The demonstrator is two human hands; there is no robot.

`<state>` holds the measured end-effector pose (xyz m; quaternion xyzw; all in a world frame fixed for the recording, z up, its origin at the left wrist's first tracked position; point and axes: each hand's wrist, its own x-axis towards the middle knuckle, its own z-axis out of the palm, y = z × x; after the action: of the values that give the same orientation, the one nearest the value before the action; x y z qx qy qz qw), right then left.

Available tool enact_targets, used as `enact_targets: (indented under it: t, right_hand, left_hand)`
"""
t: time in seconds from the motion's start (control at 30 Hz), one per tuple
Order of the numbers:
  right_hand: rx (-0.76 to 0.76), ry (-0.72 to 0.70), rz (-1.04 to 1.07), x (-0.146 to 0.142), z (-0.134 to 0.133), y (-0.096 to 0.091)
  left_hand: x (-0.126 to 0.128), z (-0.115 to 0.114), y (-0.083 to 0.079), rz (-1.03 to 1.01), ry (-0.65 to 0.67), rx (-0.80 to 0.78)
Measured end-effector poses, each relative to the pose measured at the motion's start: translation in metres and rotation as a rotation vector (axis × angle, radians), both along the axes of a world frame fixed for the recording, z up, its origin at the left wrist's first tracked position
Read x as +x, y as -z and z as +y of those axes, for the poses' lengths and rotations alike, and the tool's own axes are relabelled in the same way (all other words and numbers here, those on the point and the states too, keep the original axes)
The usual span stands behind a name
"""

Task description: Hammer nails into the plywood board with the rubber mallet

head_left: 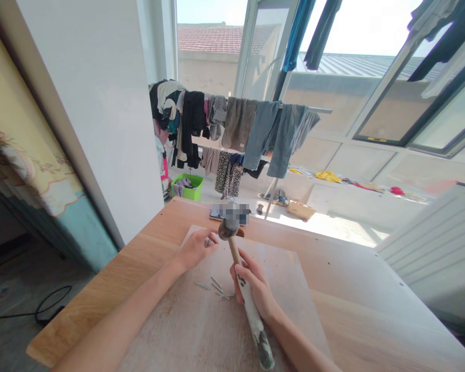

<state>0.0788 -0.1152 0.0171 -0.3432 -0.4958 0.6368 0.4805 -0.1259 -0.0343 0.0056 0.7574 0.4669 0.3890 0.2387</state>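
Observation:
My right hand point(253, 281) is wrapped round the handle of a hammer point(251, 310). The worn, paint-spattered handle slants down toward me, and the rounded metal head is raised at the far end. To the left of the hammer head, my left hand point(197, 249) is closed in a pinch over the board. A small thin piece shows at its fingertips and looks like a nail point(207, 241). Several loose nails point(216, 285) lie on the thin board point(170, 325) between my two forearms.
The board rests on a wooden table point(356, 294). A phone point(217, 212) lies near the table's far edge, partly behind the hammer head. Beyond stand a clothes rack point(320, 110) with hanging laundry and a green basket point(194, 193). A white wall panel point(96, 103) rises at left.

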Motion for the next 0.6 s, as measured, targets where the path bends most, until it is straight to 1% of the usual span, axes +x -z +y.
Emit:
enact_targets:
  t: [0.1, 0.23, 0.33, 0.47, 0.6]
  right_hand:
    - [0.014, -0.026, 0.0, 0.0, -0.0008, 0.0022]
    - [-0.007, -0.03, -0.048, -0.0012, 0.0001, 0.0047]
    - [-0.008, -0.041, -0.061, -0.0014, 0.0012, 0.004]
    - [-0.006, -0.021, -0.051, -0.0007, 0.0013, 0.0016]
    - [0.006, -0.056, -0.078, -0.0003, 0.0017, 0.0021]
  left_hand:
    - [0.0007, 0.0004, 0.0005, -0.008, 0.012, 0.021]
    - [0.0006, 0.0004, 0.0001, 0.009, 0.002, 0.024]
    - [0.0005, 0.0001, -0.0002, 0.004, 0.004, 0.016]
    - [0.0008, 0.0007, 0.0009, -0.013, 0.012, 0.009]
    - [0.0005, 0.0014, 0.0018, -0.009, 0.005, -0.002]
